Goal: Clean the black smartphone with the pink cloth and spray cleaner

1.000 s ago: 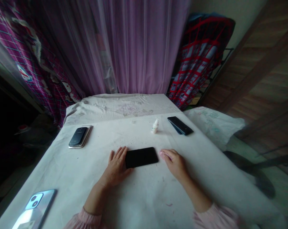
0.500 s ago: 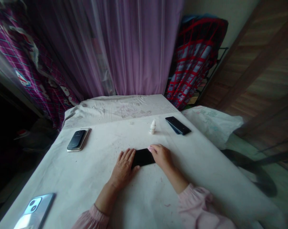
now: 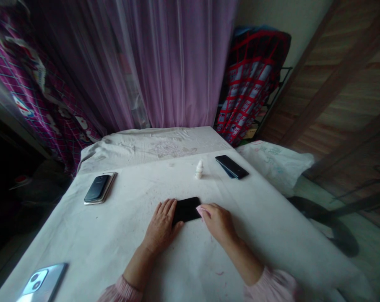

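Note:
A black smartphone (image 3: 186,209) lies screen up on the white-covered table. My left hand (image 3: 160,222) grips its left end, fingers over the far corner and thumb along the near edge. Pinched in the fingers of my right hand (image 3: 219,222) is a small pink cloth (image 3: 201,209), which is at the phone's right edge. Most of the cloth is hidden in the hand. Beyond the phone a small white dropper bottle (image 3: 199,170) stands upright.
Two stacked dark phones (image 3: 232,166) lie at the far right of the table (image 3: 121,239). Another stack of phones (image 3: 97,187) is on the left. A silvery-blue phone (image 3: 42,283) rests near the front left. Purple curtains (image 3: 177,63) hang behind the table.
My right hand with the pink cloth has shifted toward me and slightly right, uncovering the phone's far right corner. My left hand still holds the phone's left end. The view has moved slightly.

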`<state>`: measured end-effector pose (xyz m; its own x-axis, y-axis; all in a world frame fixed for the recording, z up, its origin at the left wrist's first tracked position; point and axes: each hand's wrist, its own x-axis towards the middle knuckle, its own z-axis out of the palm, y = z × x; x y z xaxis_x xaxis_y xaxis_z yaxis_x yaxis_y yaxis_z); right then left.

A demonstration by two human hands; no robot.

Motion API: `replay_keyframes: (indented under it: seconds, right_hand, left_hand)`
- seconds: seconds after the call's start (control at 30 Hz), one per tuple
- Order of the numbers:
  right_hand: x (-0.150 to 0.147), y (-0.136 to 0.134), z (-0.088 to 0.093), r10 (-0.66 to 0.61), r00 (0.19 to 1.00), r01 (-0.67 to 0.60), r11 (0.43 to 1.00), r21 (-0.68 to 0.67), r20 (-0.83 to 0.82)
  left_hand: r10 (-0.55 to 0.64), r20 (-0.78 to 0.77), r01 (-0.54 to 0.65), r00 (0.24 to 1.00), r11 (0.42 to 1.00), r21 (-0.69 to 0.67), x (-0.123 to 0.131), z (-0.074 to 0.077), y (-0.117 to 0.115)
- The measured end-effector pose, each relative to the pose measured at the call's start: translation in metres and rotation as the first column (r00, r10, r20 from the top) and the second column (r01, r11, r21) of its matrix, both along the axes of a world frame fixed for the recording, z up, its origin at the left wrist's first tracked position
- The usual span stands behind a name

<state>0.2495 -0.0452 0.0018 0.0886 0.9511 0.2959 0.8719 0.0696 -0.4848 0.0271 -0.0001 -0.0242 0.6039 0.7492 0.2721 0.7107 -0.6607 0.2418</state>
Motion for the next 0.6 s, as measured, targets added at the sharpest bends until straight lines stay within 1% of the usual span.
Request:
replay_keyframes:
  seconds: [0.1, 0.17, 0.23, 0.3, 0.33, 0.4, 0.5, 0.6]
  right_hand:
    - [-0.003, 0.027, 0.004, -0.032, 0.999, 0.033, 0.999, -0.016, 0.026]
    - [-0.002, 0.042, 0.006, -0.045, 0.999, 0.045, 0.999, -0.028, 0.004]
    - [0.002, 0.052, 0.008, -0.044, 0.998, 0.042, 0.999, -0.025, -0.044]
    - [0.009, 0.055, 0.009, -0.023, 0.997, 0.021, 0.999, -0.026, -0.08]
    - [0.012, 0.055, 0.01, -0.002, 0.996, -0.001, 0.999, -0.035, -0.085]
    - [0.018, 0.055, 0.009, 0.059, 0.996, -0.064, 0.996, -0.064, -0.07]
    - [0.022, 0.055, 0.008, 0.149, 0.989, -0.149, 0.985, -0.089, -0.012]
    - [0.018, 0.058, 0.011, 0.192, 0.981, -0.187, 0.977, -0.099, 0.04]
  left_hand:
    - [0.001, -0.005, -0.001, 1.0, 1.0, -0.012, 0.001, 0.001, 0.0]
    - [-0.013, 0.005, 0.013, 1.0, 1.0, -0.013, -0.001, 0.0, 0.0]
    - [-0.004, 0.023, 0.004, 1.0, 1.0, 0.0, -0.007, -0.002, 0.001]
    - [0.069, 0.035, -0.07, 0.997, 0.997, 0.02, -0.017, -0.005, 0.003]
    - [0.125, 0.034, -0.126, 0.992, 0.992, 0.028, -0.023, -0.006, 0.004]
    - [0.185, 0.008, -0.185, 0.983, 0.983, 0.018, -0.035, -0.007, 0.007]
    - [0.175, -0.023, -0.176, 0.984, 0.984, -0.023, -0.045, -0.005, 0.008]
    - [0.143, -0.022, -0.143, 0.99, 0.989, -0.034, -0.046, -0.002, 0.008]
